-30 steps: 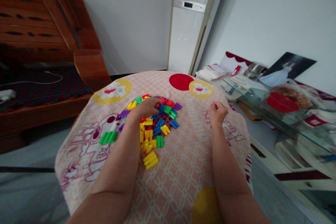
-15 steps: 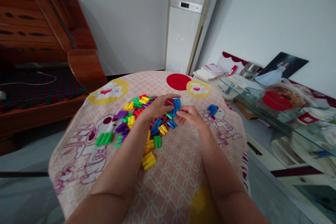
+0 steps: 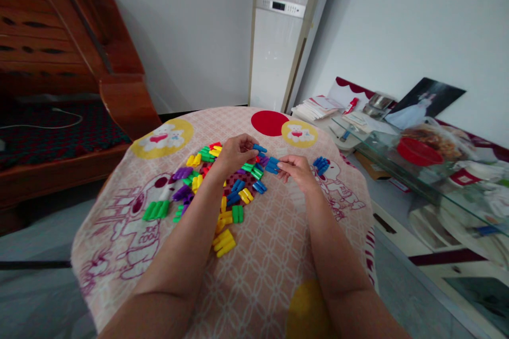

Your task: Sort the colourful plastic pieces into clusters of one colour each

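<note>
Between finger and thumb, my left hand (image 3: 238, 153) pinches a blue plastic building block (image 3: 260, 149) over the far side of the pile. My right hand (image 3: 296, 170) grips another blue block (image 3: 272, 164) by its right end, a small gap away from the first. Below them lie green blocks (image 3: 254, 170), a blue block (image 3: 260, 187) and a yellow block (image 3: 246, 195). Right of my right hand sits a cluster of blue blocks (image 3: 321, 165). Part of the mixed pile is hidden behind my left forearm.
Purple blocks (image 3: 183, 193), a green block (image 3: 156, 210) and a yellow block (image 3: 225, 243) lie on the patterned tablecloth (image 3: 262, 254). A glass-topped cabinet (image 3: 382, 153) with papers and a red bowl (image 3: 420, 151) stands at right. A wooden bench (image 3: 127, 100) is at left.
My hands have drawn apart. The blue pieces that were together between them are now separate, one in each hand. My left hand has risen slightly toward the far side.
</note>
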A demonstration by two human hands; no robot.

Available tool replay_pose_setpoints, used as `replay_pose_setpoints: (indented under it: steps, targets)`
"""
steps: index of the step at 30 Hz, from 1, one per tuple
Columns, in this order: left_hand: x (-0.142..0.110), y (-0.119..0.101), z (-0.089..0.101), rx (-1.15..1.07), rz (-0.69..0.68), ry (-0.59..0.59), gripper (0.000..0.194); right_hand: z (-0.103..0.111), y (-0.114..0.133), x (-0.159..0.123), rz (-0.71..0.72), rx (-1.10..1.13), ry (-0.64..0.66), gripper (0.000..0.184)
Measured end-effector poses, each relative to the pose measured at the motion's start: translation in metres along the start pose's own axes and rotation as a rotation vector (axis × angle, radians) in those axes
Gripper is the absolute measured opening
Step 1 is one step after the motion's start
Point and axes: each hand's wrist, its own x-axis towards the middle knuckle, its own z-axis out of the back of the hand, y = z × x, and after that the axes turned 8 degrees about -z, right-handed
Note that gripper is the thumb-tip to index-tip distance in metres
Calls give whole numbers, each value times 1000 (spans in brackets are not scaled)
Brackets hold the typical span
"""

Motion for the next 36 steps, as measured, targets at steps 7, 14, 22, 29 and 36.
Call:
replay_pose_setpoints:
  steps: [7,14,22,29,36]
  targets:
    - [-1,-3,14,-80,62,-129,33,56,0,0,45,-115,-412,31]
    - [-2,-6,14,-75,105,-138,32,106,-5,-3,58,-776,-816,18]
    - [-2,-6,13,-67,101,-121,35,97,-6,2,-30,-1200,-793,23]
    - [-1,-3,17,-54,109,-118,35,94,-9,5,-109,-1294,-761,27]
    - [-1,-4,19,-53,114,-131,35,105,1,0,-28,-1166,-806,27]
